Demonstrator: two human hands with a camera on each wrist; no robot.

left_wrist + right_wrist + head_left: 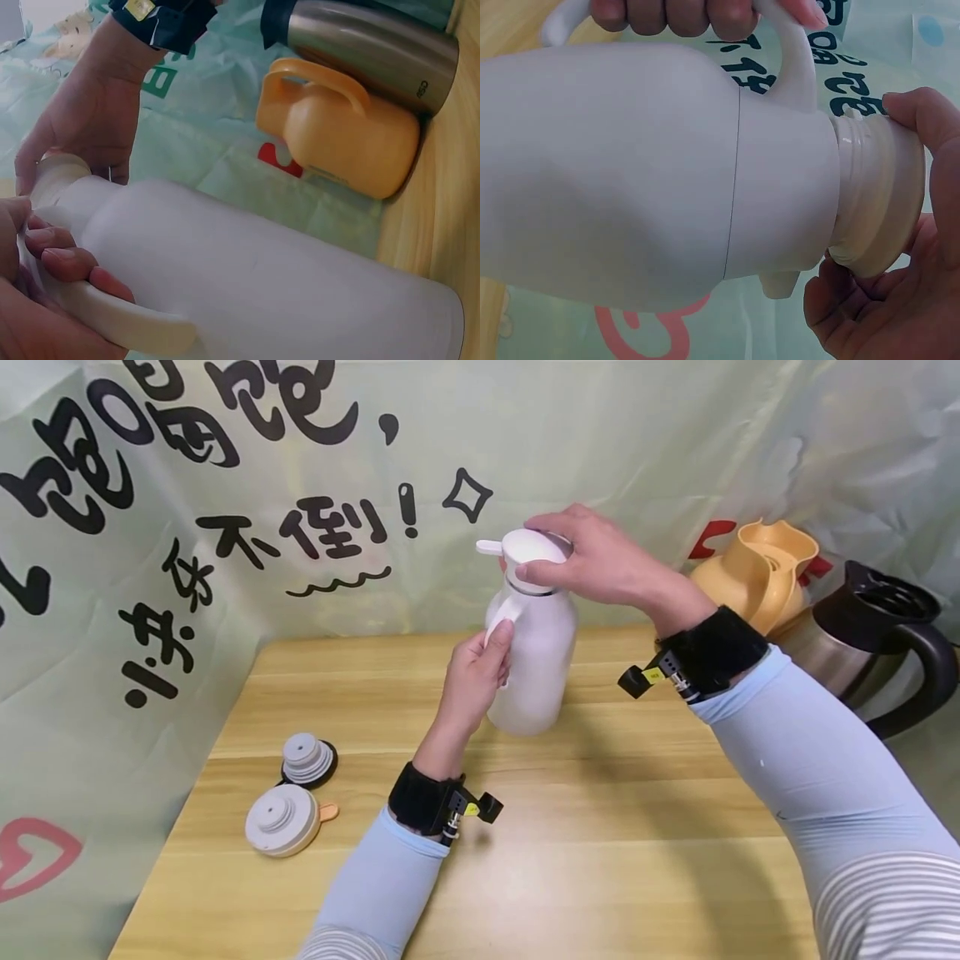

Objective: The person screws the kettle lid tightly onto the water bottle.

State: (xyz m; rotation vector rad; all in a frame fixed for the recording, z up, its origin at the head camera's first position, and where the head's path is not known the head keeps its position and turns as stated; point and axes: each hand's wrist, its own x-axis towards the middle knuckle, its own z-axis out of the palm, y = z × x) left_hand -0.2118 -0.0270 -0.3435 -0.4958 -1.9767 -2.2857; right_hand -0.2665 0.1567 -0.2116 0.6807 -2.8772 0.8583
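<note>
A white thermos jug (534,677) stands upright on the wooden table in the head view. My left hand (471,681) grips its side handle (142,326), with the fingers wrapped through the loop. Around the rim of the round white lid (528,545) at the top curl the thumb and fingers of my right hand (611,564). A small white tab juts out to the left from that lid. In the right wrist view the lid (889,195) sits at the jug's mouth, slightly tilted, with ridges of its narrower lower part showing.
Two other lids lie at the left of the table: a round white one with an orange tab (281,820) and a grey one with a black rim (307,760). At the back right stand a yellow jug (742,583) and a steel jug with a black top (821,643). A printed cloth (420,593) hangs behind.
</note>
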